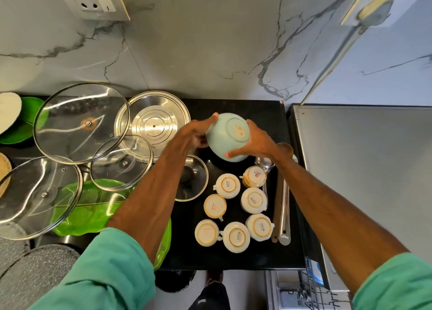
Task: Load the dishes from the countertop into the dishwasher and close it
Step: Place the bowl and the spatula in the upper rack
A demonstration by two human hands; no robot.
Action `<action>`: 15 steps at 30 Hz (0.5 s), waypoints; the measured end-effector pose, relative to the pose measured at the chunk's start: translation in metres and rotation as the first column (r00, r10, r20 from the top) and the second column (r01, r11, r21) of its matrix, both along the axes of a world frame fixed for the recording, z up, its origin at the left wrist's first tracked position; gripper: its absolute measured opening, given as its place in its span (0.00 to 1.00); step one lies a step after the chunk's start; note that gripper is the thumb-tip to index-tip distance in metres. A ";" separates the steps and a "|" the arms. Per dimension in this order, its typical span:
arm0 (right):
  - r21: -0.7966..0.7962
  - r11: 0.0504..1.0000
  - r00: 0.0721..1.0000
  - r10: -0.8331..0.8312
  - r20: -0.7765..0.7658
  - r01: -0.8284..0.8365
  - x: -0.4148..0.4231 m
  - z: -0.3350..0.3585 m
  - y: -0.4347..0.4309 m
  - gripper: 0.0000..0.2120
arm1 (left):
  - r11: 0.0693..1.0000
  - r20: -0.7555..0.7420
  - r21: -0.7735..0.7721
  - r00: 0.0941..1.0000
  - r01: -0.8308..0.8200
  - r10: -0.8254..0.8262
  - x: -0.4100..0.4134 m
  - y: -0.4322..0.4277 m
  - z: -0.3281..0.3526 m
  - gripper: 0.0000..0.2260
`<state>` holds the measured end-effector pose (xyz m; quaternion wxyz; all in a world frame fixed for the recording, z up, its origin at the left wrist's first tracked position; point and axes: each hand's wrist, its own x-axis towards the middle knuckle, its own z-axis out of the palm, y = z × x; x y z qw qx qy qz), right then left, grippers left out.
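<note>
- The dishwasher [313, 288], below and to the right of the bowl [228, 138], is cut off by the frame edge; only a corner of its rack shows.
- A glass lid [194, 186], below-left of the bowl, is half hidden under the left forearm.
- The left hand [198, 133] and right hand [257, 143] hold the pale blue bowl between them over the black desk [233, 258], its base facing the camera.
- The fingers [236, 155] wrap its sides, and the left ones are partly hidden behind it.
- Upturned cups [236, 236] stand just below the bowl.
</note>
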<state>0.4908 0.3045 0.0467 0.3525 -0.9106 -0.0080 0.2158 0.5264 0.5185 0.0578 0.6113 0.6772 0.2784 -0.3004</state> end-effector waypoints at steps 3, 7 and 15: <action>0.136 0.989 0.999 -0.052 0.006 0.051 0.001 0.011 -0.005 0.47 | 0.977 0.079 -0.206 0.994 -0.062 0.080 -0.008 -0.004 0.017 0.22; 0.165 0.965 0.975 -0.214 0.064 0.202 -0.021 0.024 -0.027 0.36 | 0.949 0.196 -0.307 0.971 -0.072 0.137 -0.026 -0.012 0.027 0.18; -0.175 0.807 0.823 -0.531 0.202 0.564 -0.137 0.008 -0.066 0.11 | 0.857 0.177 -0.499 0.953 -0.127 0.245 -0.065 -0.018 0.029 0.20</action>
